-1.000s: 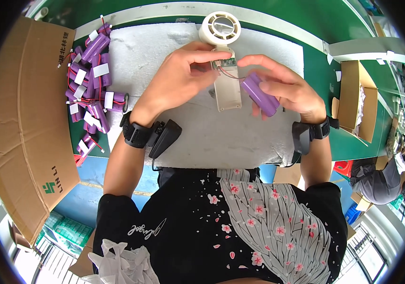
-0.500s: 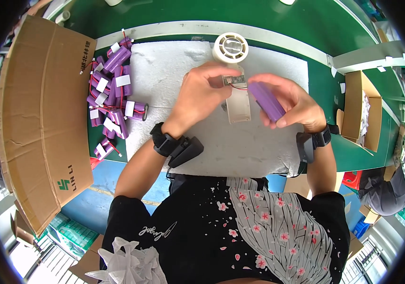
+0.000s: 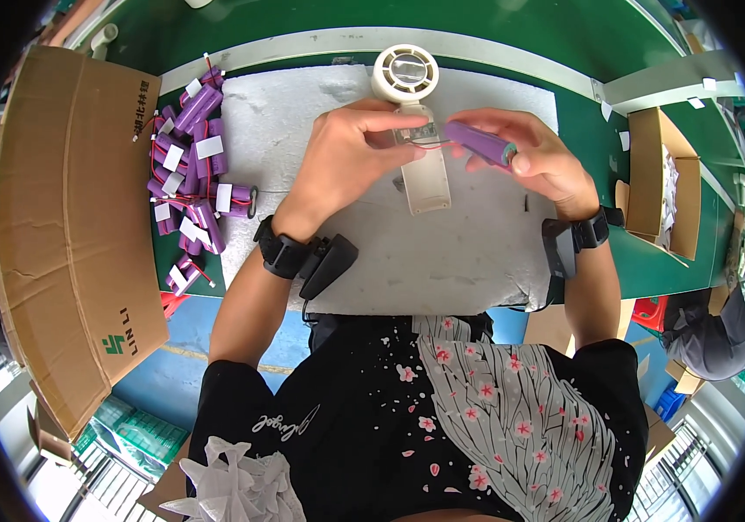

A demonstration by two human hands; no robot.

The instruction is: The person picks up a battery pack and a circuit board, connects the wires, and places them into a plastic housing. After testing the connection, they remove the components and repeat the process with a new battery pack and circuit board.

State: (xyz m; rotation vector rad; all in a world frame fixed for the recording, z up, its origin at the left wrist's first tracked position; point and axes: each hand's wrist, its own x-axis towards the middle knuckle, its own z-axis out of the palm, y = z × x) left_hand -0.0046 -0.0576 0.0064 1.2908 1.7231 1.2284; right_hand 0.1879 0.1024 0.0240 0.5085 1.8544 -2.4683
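Observation:
A cream handheld fan (image 3: 430,184) lies on the white foam sheet, its round head (image 3: 406,74) at the far end. Its handle is open, and a small circuit board (image 3: 419,132) shows inside. Thumb and forefinger of my left hand (image 3: 342,161) close on the handle around this board; the other fingers are hidden behind. My right hand (image 3: 551,165) holds a purple cylindrical battery (image 3: 481,143), tilted slightly down to the right, just right of the fan. Thin red and dark wires (image 3: 432,143) run from the battery to the board near my left thumb; the plug end is hard to see.
The foam sheet (image 3: 303,261) covers the green table. Several purple batteries with white tags and wires (image 3: 194,174) are heaped at its left, beside a big cardboard box (image 3: 68,235). A smaller open carton (image 3: 651,187) holding white pieces stands at the right.
The battery has swung from a steep slant to nearly level, with its right end raised. The whole scene sits slightly further left and up. My left hand stays at the fan.

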